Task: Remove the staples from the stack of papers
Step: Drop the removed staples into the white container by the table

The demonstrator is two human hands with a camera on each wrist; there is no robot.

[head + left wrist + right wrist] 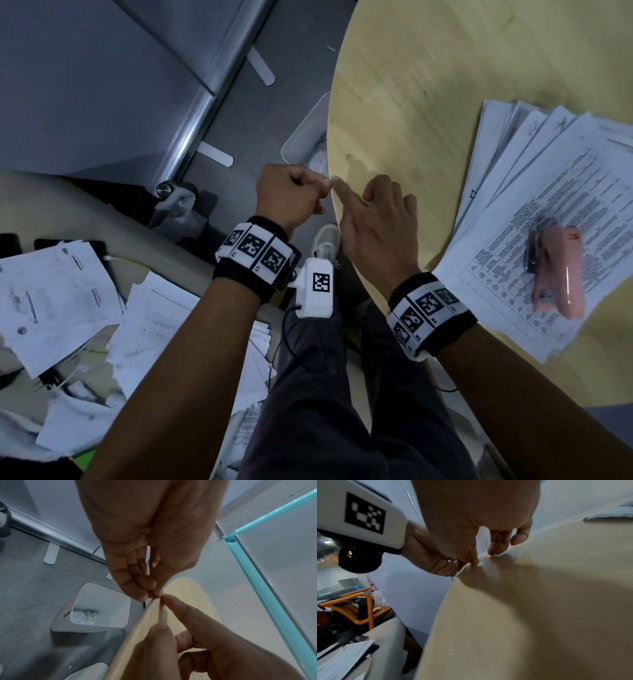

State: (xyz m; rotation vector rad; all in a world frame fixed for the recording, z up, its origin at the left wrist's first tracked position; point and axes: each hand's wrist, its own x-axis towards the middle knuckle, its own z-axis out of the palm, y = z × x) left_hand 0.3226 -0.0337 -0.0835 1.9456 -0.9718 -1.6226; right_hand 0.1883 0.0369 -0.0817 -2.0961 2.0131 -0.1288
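The stack of papers [534,178] lies fanned out on the right of the round wooden table [411,102]. A pink staple remover [556,274] rests on the top sheet, with no hand near it. My left hand [325,185] hovers just off the table's left rim, fingers curled, thumb and fingertips [154,595] pinched together at the rim. Whatever they pinch is too small to see. My right hand [370,219] lies over the table edge, its index finger [342,188] stretched out and touching the rim beside the left fingertips. Its other fingers are loosely bent.
A white bin [101,605] stands on the grey floor right below the two hands, with scraps at its bottom. More loose sheets [68,291] lie piled on a pale seat to my left. My legs and a white shoe [325,240] are under the table edge.
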